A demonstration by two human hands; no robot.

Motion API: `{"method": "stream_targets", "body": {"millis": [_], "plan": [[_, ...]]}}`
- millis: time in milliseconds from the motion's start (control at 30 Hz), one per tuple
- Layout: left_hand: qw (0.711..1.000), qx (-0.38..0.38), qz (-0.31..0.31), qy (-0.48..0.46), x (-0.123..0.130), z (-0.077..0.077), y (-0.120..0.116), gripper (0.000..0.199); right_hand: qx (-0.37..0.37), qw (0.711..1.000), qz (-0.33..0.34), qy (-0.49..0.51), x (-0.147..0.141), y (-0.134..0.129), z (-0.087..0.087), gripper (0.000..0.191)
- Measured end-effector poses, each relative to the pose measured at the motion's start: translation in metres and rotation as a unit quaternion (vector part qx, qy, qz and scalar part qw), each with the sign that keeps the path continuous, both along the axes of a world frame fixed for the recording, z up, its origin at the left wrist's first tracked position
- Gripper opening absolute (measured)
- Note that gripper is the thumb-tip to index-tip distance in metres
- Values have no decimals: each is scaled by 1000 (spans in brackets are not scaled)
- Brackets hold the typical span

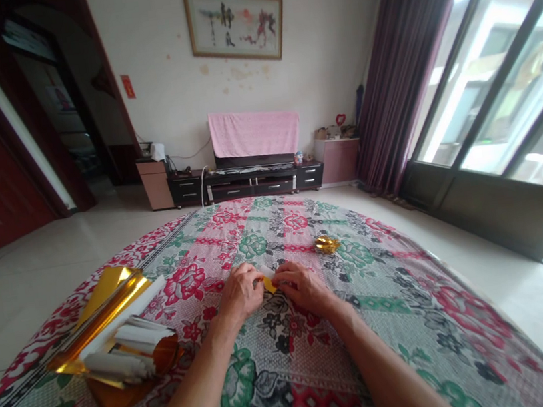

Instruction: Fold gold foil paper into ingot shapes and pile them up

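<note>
Between my two hands, just above or on the patterned cloth, is a small piece of gold and white paper. My left hand pinches its left side with the fingers bent. My right hand closes on its right side, fingers curled together. The fingers partly cover the paper, so its full shape is hidden. Beyond my right hand lies a shiny folded gold paper piece.
Left on the cloth are gold foil sheets and stacks of white-backed paper strips. A TV under a pink towel stands on a black cabinet across the room. Purple curtains hang beside the window at right.
</note>
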State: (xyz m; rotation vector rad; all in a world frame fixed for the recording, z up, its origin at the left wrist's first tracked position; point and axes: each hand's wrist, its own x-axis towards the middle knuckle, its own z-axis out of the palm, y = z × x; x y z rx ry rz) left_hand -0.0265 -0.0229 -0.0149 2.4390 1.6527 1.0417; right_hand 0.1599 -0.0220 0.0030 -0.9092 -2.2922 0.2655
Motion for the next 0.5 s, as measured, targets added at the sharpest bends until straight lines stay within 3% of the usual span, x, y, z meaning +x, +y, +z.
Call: {"method": "stream_targets", "body": {"millis": [500], "plan": [[999, -13, -24, -17, -4, 3, -3, 25, 42, 999, -3, -5, 0, 3, -11, 15]]}}
